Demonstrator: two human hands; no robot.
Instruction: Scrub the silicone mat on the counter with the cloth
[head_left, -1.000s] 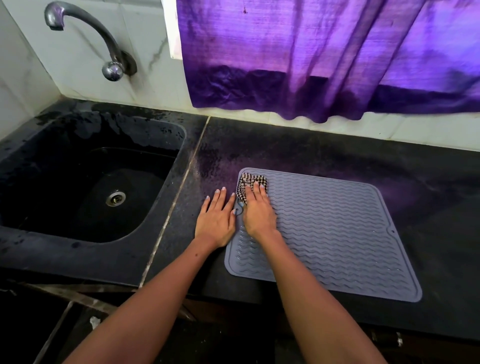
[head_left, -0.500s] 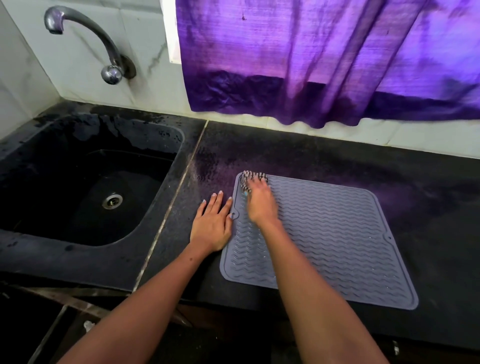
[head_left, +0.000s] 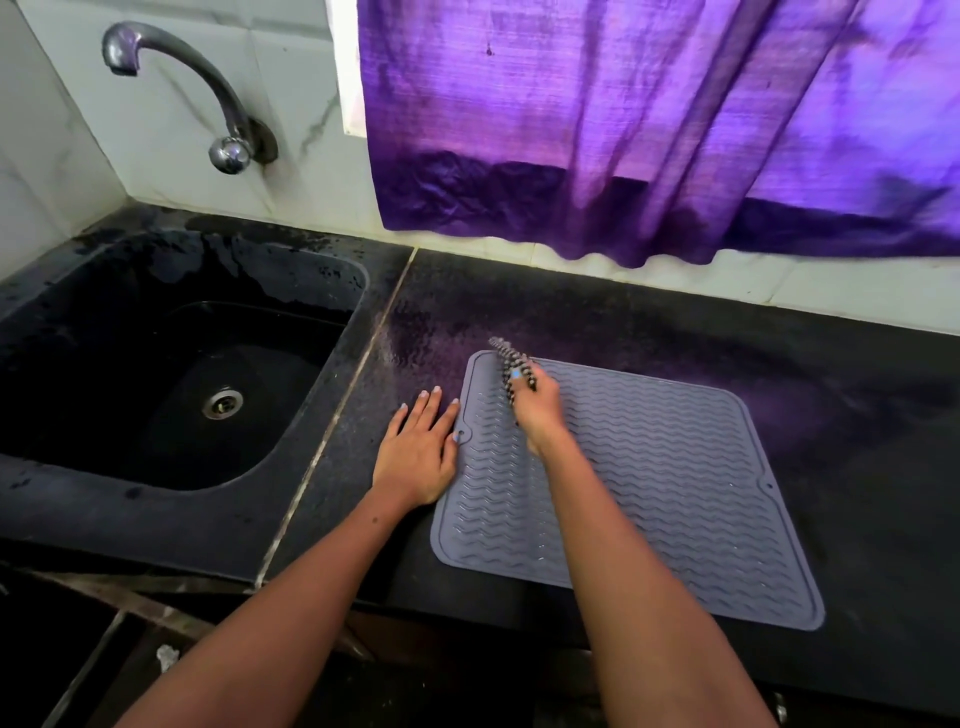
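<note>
On the black stone counter (head_left: 649, 332), the grey silicone mat (head_left: 675, 493) lay flat with its near edge close to the counter's front lip and its left edge well clear of the sink (head_left: 171, 364). Bare counter stretched behind the mat toward the tiled wall and purple curtain (head_left: 649, 130), and to its right. The left hand (head_left: 418, 457) lay flat, palm down, fingers spread, on the counter at the mat's left edge, its thumb touching the edge tab. The right hand (head_left: 537, 408) was closed around a checked cloth (head_left: 511, 366), bunched and raised over the mat's far left corner. No writing was legible.
</note>
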